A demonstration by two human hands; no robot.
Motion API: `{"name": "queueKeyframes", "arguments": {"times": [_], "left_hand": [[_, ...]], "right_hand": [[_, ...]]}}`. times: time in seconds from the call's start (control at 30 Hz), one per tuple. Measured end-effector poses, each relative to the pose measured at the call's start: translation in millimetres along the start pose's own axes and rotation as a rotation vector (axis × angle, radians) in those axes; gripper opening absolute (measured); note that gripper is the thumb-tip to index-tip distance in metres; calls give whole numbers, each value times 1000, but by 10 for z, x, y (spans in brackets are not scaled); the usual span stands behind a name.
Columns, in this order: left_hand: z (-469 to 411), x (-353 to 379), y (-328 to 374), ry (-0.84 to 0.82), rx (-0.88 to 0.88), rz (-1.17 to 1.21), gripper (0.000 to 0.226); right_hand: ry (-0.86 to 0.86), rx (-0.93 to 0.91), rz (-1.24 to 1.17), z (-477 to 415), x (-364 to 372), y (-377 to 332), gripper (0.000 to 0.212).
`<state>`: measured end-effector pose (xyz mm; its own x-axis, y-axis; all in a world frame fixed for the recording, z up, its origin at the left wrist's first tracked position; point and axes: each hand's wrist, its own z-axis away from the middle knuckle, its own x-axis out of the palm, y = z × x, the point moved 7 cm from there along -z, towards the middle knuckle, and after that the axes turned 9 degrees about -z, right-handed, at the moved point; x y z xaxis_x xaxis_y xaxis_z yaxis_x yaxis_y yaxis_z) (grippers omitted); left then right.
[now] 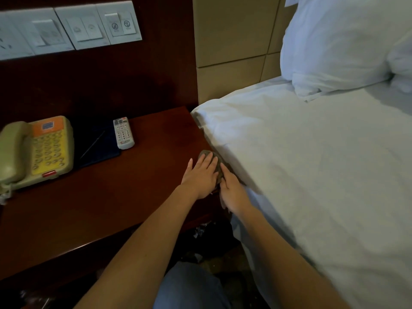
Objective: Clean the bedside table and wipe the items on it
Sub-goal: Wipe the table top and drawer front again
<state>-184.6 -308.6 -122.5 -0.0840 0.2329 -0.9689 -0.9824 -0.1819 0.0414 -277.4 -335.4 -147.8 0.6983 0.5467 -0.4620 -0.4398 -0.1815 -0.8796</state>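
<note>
Pressing down on a small cloth (219, 168), the left hand (200, 177) is lying flat, its fingers straight and slightly spread and its palm facing the wood. The cloth is showing as a crumpled grey-brown wad, dull and matte, bunching into soft folds. Most of it is hiding under the fingers, and only its far end and its right side are peeking out.

It is sitting at the right edge of the bedside table (111, 197), just beside the white sheet of the bed (312, 163). The right hand (233, 192) is lying just beside the left one, on the bed side, with its back turned to the camera. Its index finger is reaching along the near right side of the cloth and touching it. Whether the other fingers are pinching the fabric or only resting against it cannot be told, since they are curving out of sight over the table's edge. So the cloth is lying under the left hand's fingers and in front of the right hand's fingertips, with both forearms converging on it from below.

The table top is gleaming dark red-brown. Well apart from the cloth, on the left, a beige and yellow telephone (42, 150) is standing with its handset in the cradle. Beside it a dark blue folder (100, 143) is lying with a thin pen (92, 144) on top. A white remote (123, 133) is resting at the folder's right edge.
</note>
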Motion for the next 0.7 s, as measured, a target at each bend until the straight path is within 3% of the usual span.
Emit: {"name": "queueKeyframes", "arguments": {"times": [0.13,0.23,0.33,0.4,0.53,0.7], "left_hand": [[265,63,174,-19,20,-22,55],[441,120,279,-17,21,-74,55],[532,147,279,-12,24,-129,55],[545,111,211,-24,21,-124,55],[491,28,-119,-55,-40,-147,64],[339,22,-664,-6,-159,-122,64]], "right_hand": [[44,-24,-19,368,18,126,55],[107,11,-312,634,151,178,58],[244,29,-462,765,182,84,45],[269,35,-270,691,117,-4,44],[55,51,467,287,204,-267,51],[-138,-47,635,-294,516,-477,56]]}}
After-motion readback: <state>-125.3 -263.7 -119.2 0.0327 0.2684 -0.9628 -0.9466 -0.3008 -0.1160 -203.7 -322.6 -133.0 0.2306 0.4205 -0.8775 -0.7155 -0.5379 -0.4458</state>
